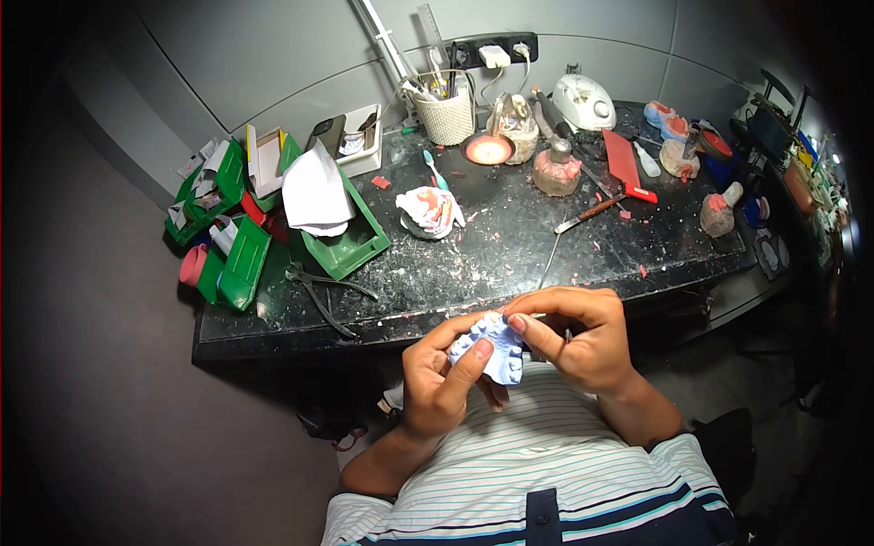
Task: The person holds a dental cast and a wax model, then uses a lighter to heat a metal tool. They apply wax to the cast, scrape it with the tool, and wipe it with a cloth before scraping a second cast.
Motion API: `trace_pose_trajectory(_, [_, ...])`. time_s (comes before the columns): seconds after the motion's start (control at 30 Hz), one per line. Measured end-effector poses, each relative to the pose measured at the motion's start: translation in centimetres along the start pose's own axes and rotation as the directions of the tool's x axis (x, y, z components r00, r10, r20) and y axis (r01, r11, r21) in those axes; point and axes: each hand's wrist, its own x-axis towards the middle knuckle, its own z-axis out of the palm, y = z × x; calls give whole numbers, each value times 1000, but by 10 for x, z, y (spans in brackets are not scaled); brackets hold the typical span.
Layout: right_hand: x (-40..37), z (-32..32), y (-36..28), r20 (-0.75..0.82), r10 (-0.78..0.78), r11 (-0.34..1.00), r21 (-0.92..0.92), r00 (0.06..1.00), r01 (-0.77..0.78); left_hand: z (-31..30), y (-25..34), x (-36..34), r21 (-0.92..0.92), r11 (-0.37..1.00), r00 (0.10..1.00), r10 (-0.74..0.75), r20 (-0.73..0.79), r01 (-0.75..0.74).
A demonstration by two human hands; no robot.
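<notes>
- Currently the left hand point(442, 382) is cradling a blue cast point(496, 350) over the lap, just in front of the bench edge, its thumb pressing on the cast's side.
- The right hand point(578, 341) is pinching the cast's top edge between thumb and forefinger.
- Judging by the dust and pink chips littering the bench point(510, 264), the work is probably well underway, with the cast not yet put down.
- Green bins point(241, 259), pliers point(323, 291), a basket point(448, 114) and a red scraper point(624, 159) are crowding the dark bench under a grey wall point(228, 55).
</notes>
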Motion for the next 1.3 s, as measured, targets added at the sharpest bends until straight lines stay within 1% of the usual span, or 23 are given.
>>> trace_pose_trajectory(0.07, [-1, 2, 3, 8, 142, 982, 122, 990, -142, 1, -1, 0, 9, 1000, 1000, 1, -21, -1])
trace_pose_trajectory(0.13, [-1, 3, 5, 10, 132, 982, 134, 991, -132, 1, -1, -1, 3, 1000, 999, 7, -36, -7])
trace_pose_trajectory(0.2, [0, 3, 4, 14, 183, 972, 145, 983, -183, -2, -4, 1, -3, 1000, 1000, 6, -24, -6])
trace_pose_trajectory(0.27, [1, 3, 8, 12, 149, 982, 112, 989, -149, -4, -8, 4, -8, 1000, 1000, 7, -11, -7])
trace_pose_trajectory(0.33, [3, 1, 12, -71, 116, 993, 40, 991, -113, -4, -15, 10, -48, 999, 997, -17, -72, 14])
trace_pose_trajectory(0.37, [3, -4, 11, -39, 216, 976, -3, 976, -217, -12, -18, 14, -11, 999, 999, -39, -23, 38])
trace_pose_trajectory(0.4, [6, -6, 12, -39, 206, 979, -5, 978, -206, -14, -20, 16, -8, 1000, 999, -28, -20, 28])
trace_pose_trajectory(0.47, [8, -8, 21, -79, 168, 984, -44, 983, -172, -17, -24, 17, -217, 971, 994, -105, 4, 103])
trace_pose_trajectory(0.5, [8, -11, 31, -59, 71, 990, -121, 996, -78, -22, -23, 17, -188, 971, 989, -141, 52, 148])
trace_pose_trajectory(0.53, [8, -14, 29, -58, 71, 990, -121, 996, -77, -22, -22, 17, -188, 971, 989, -140, 51, 147])
trace_pose_trajectory(0.6, [7, -20, 21, 41, 213, 956, -215, 976, -199, -19, -20, 17, -286, 949, 989, -107, 97, 131])
trace_pose_trajectory(0.63, [6, -22, 25, 87, 164, 948, -291, 983, -132, -20, -18, 16, -281, 949, 987, -110, 119, 140])
trace_pose_trajectory(0.67, [6, -21, 22, 88, 167, 948, -289, 982, -135, -19, -16, 15, -281, 949, 987, -113, 116, 142])
trace_pose_trajectory(0.7, [6, -19, 17, 51, 272, 961, -54, 961, -270, -18, -14, 15, -286, 949, 987, -102, 126, 135])
trace_pose_trajectory(0.73, [7, -17, 14, 41, 379, 906, 186, 924, -380, -16, -11, 14, -290, 948, 987, -90, 136, 127])
trace_pose_trajectory(0.8, [8, -19, 23, 16, 271, 924, 275, 963, -264, -13, -6, 12, -270, 954, 985, -90, 146, 127])
trace_pose_trajectory(0.87, [9, -27, 20, 19, 288, 900, 335, 957, -278, -10, -2, 9, -250, 960, 984, -90, 156, 127])
trace_pose_trajectory(0.93, [11, -28, 15, -52, 309, 868, 424, 950, -260, -7, 1, 7, -245, 962, 980, -79, 183, 123])
trace_pose_trajectory(1.0, [12, -29, 10, -105, 316, 862, 448, 943, -238, -5, 5, 5, -234, 964, 978, -84, 190, 129])
trace_pose_trajectory(1.13, [11, -35, 20, -112, 319, 878, 409, 941, -249, -4, 5, 4, -213, 970, 974, -69, 215, 116])
trace_pose_trajectory(1.2, [8, -38, 30, -43, 297, 887, 384, 954, -258, -5, 3, 5, -212, 972, 972, -56, 229, 106])
trace_pose_trajectory(1.23, [9, -38, 27, -42, 297, 886, 385, 954, -259, -5, -1, 6, -193, 979, 976, -19, 217, 62])
trace_pose_trajectory(1.3, [8, -38, 16, 3, 333, 871, 382, 943, -309, -6, -11, 10, -175, 984, 978, 19, 205, 18])
